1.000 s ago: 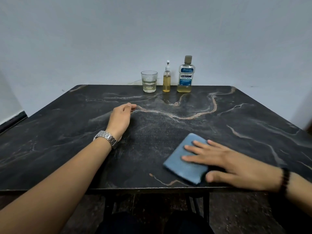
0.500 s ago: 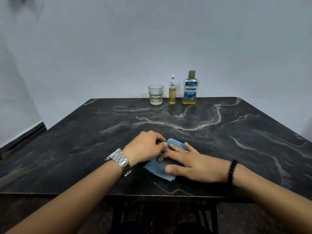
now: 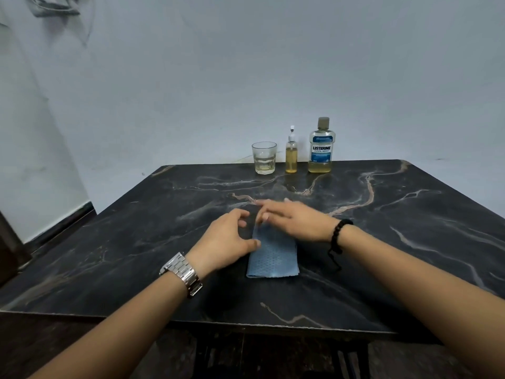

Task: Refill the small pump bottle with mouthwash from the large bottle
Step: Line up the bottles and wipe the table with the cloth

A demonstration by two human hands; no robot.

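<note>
- Two hands work at a blue cloth (image 3: 273, 255) on the near middle of the dark tabletop (image 3: 109, 242); nothing of the refill itself has begun.
- Left hand (image 3: 229, 239), with a watch (image 3: 183, 273) on its wrist: fingers loosely curled, thumb touching the cloth's left edge. Whether it pinches the cloth or only steadies it I cannot tell.
- Cloth: folded, lying flat, its far end under the right hand.
- Right hand (image 3: 295, 220), with a bead bracelet (image 3: 340, 233) on its wrist: blurred, fingers fairly straight and reaching left over the cloth's far end; nothing is held that I can see.
- Along the far edge, well apart from both hands, stand a glass (image 3: 264, 157) with a little pale liquid, the pump bottle (image 3: 291, 153) just right of it, and the large bottle (image 3: 321, 147) right of that. All are upright and untouched.
- Pump bottle: pump head on, holding yellowish liquid well up its body. Large bottle: cap on, liquid only low down.
- Step in hand, as I judge it: laying out the cloth, likely as a guard against spills.
- Next move calls for reaching to the far edge, bringing both bottles nearer, and unscrewing the pump head and the cap. The narrow neck will want a slow, steady pour.
</note>
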